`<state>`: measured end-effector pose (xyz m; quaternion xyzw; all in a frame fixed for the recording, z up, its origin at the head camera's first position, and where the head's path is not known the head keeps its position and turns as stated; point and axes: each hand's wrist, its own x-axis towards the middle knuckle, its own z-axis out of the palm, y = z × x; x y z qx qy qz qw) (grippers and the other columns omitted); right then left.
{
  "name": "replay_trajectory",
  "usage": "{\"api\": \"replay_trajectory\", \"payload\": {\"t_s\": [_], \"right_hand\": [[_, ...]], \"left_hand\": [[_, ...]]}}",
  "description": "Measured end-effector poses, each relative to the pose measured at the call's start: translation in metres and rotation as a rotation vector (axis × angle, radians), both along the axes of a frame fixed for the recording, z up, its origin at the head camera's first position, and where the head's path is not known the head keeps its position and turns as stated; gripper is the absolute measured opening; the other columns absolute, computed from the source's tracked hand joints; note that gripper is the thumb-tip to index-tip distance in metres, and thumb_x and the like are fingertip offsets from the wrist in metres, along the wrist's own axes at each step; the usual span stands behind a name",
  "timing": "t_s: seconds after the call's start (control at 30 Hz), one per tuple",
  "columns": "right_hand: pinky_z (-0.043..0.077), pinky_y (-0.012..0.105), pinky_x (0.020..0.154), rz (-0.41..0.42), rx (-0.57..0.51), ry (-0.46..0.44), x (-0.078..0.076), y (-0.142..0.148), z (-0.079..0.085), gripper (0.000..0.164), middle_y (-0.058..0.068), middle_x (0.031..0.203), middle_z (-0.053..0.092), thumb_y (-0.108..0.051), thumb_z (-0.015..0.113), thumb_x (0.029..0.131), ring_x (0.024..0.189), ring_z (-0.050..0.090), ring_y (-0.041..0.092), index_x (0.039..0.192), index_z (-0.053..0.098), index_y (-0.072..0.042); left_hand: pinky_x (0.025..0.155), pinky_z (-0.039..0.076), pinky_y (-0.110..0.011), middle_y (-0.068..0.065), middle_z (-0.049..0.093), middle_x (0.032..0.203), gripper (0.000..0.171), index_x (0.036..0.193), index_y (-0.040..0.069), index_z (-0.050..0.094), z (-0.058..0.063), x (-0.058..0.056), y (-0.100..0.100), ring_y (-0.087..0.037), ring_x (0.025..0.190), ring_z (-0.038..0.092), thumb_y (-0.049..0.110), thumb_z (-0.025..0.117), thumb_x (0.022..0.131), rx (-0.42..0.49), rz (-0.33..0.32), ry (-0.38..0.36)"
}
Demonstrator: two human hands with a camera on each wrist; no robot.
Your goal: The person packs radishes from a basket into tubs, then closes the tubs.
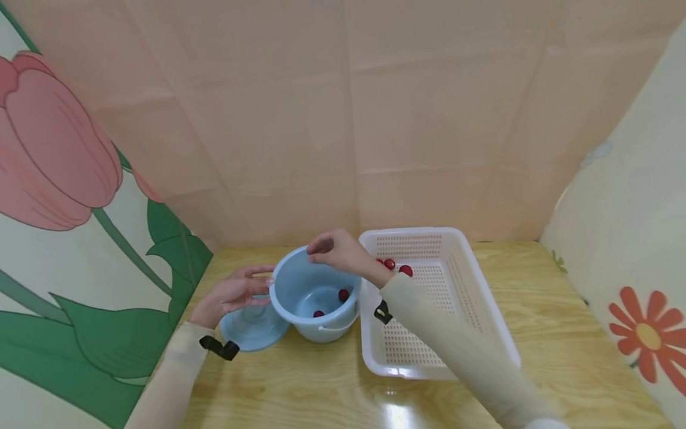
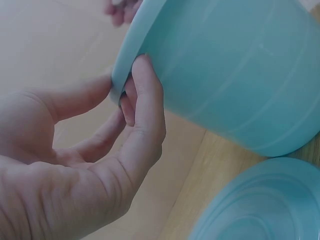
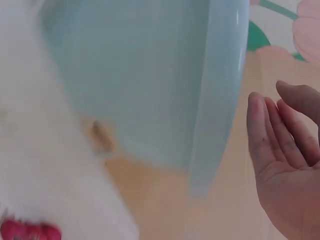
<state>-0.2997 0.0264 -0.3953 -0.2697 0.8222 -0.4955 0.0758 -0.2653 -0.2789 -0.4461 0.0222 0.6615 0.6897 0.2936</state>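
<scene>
A light blue bucket stands on the table, with two small round dark red fruits, one of them this fruit, at its bottom. My left hand holds the bucket's rim at its left side; in the left wrist view the thumb meets the rim and a finger curls beneath it. Above the bucket's opening is my right hand, fingers loosely bent. In the right wrist view that right hand has its thumb apart from the fingers, and I see nothing between them.
Right of the bucket stands a white perforated basket with several red fruits near its far left corner. A blue lid lies left of the bucket on the wooden table. Behind is a covered wall.
</scene>
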Motion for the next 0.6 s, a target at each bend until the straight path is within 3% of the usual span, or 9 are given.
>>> {"api": "replay_trajectory", "payload": {"t_s": [0.17, 0.33, 0.6], "right_hand": [[0.062, 0.031, 0.089, -0.100, -0.013, 0.058, -0.003, 0.039, -0.006, 0.017, 0.008, 0.104, 0.081, -0.014, 0.081, 0.093, 0.097, 0.075, 0.018, 0.107, 0.080, -0.006], [0.060, 0.024, 0.080, -0.211, -0.035, 0.055, -0.004, 0.081, -0.018, 0.010, 0.008, 0.105, 0.081, -0.015, 0.077, 0.095, 0.091, 0.075, 0.015, 0.103, 0.081, -0.009], [0.061, 0.024, 0.077, -0.310, -0.025, -0.017, -0.013, 0.134, -0.052, 0.015, 0.015, 0.103, 0.080, -0.015, 0.076, 0.097, 0.093, 0.076, 0.029, 0.108, 0.079, -0.004]], "left_hand": [[0.083, 0.065, -0.031, -0.001, 0.074, 0.111, 0.054, 0.157, 0.003, 0.040, -0.001, 0.003, 0.001, -0.013, 0.097, 0.073, 0.008, 0.059, 0.107, 0.019, -0.004, 0.004], [0.082, 0.065, -0.031, -0.001, 0.074, 0.110, 0.052, 0.156, 0.005, 0.042, -0.001, 0.004, 0.001, -0.013, 0.096, 0.073, 0.008, 0.059, 0.107, 0.024, -0.004, 0.001], [0.083, 0.064, -0.031, -0.001, 0.074, 0.113, 0.052, 0.156, 0.006, 0.042, -0.001, 0.004, 0.001, -0.014, 0.097, 0.074, 0.009, 0.060, 0.107, 0.015, 0.008, -0.009]]}}
